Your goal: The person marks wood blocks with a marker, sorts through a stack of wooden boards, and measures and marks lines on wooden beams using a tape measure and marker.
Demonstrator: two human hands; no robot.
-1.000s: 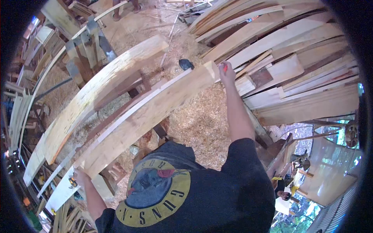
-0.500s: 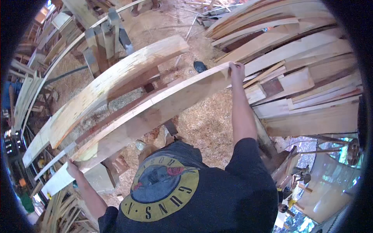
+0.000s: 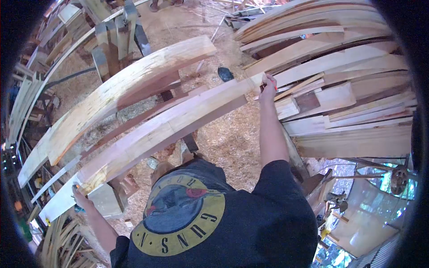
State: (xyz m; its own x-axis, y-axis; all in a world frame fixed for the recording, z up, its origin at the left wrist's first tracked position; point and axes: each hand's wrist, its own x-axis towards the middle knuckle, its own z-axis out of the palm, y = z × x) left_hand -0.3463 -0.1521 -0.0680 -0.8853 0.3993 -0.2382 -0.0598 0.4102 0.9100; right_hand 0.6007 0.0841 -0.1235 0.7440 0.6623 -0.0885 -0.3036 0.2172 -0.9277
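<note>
A long pale wooden plank (image 3: 156, 132) runs slantwise in front of my body, higher at the right. Its far right end is in the grip of my right hand (image 3: 268, 89), fingers closed round the wood. At the lower left end, my left hand (image 3: 83, 199) is closed on the same plank. Small orange spots show by both hands; I cannot make out what they are. Just behind lies a pinkish board surface (image 3: 129, 139), and a white board end (image 3: 58, 206) sticks out past my left hand.
Beyond the plank lies a thick curved timber (image 3: 134, 85). Stacked curved boards (image 3: 313, 58) fill the right side. Wooden posts (image 3: 118, 42) stand at the upper left. A dark object (image 3: 225, 74) lies on the sawdust-covered floor (image 3: 228, 134). A wooden block (image 3: 106, 200) is near my left hand.
The plank has tilted so its broad pale face now shows more from above, and the pinkish surface appears behind it. Both hands still hold its ends. The view has shifted slightly.
</note>
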